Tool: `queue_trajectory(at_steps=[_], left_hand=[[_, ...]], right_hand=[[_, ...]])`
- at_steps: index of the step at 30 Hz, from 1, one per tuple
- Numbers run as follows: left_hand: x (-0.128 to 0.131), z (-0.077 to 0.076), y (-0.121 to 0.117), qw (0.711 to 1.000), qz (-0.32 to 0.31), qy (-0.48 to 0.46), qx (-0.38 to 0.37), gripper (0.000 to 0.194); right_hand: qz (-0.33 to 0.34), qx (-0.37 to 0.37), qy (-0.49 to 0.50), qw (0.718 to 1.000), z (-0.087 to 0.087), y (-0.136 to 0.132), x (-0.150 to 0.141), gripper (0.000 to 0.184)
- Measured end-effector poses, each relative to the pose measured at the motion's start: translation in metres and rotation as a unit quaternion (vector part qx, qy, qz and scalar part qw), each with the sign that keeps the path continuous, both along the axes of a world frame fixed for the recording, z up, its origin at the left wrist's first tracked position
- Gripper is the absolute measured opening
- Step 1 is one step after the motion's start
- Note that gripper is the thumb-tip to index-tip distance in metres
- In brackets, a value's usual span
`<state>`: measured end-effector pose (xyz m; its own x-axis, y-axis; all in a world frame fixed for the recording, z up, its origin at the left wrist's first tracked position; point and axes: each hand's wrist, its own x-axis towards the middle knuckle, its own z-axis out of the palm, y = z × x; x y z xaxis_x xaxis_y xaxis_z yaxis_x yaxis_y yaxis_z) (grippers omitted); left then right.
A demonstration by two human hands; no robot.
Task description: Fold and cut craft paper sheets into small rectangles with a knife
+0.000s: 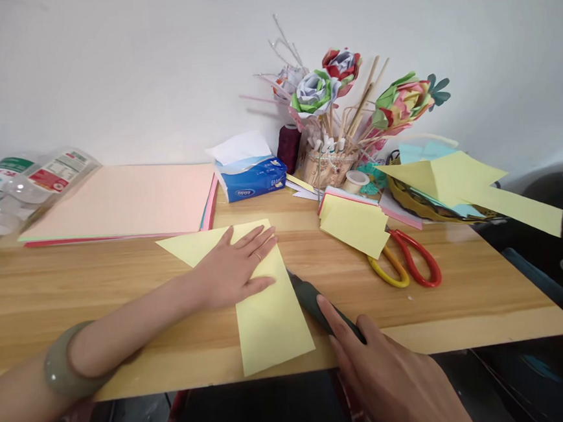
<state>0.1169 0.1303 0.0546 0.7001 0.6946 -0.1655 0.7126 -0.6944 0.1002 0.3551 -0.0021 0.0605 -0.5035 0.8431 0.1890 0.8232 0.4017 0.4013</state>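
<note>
A folded yellow sheet of paper (274, 328) lies near the table's front edge, with a pointed flap reaching out to the left. My left hand (236, 260) rests flat on it, fingers spread, pressing it to the wood. In my right hand (378, 359) is a dark-handled utility knife (315, 306), the forefinger laid along its handle. Its tip is at the paper's right edge; whether the blade is inside the fold I cannot tell. Red-and-yellow-handled scissors (418, 262) lie to the right, partly under a small stack of yellow paper pieces (353, 221).
Large coloured sheets (119, 201) and plastic bottles (40, 184) lie at the back left. Behind are a blue tissue pack (252, 177) and a holder (329, 165) with paper flowers. A basket (407, 198) heaped with paper offcuts (454, 178) stands right. The table's front edge runs close by.
</note>
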Motion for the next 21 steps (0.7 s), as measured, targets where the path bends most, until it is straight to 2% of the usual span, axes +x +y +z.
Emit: queue_trajectory(at_steps=[8,15,21], left_hand=[[0.001,-0.002,0.001,1.000,0.002,-0.008,-0.010,0.074],[0.000,-0.002,0.001,1.000,0.005,-0.020,-0.013,0.075],[0.001,-0.003,0.001,1.000,0.009,0.010,-0.006,0.078]], right_hand=[[-0.031,-0.014,0.004,0.999,0.006,0.008,-0.008,0.045],[-0.026,0.025,0.033,0.999,0.001,0.019,-0.009,0.043],[-0.041,0.027,0.046,0.998,-0.004,0.027,-0.011,0.055]])
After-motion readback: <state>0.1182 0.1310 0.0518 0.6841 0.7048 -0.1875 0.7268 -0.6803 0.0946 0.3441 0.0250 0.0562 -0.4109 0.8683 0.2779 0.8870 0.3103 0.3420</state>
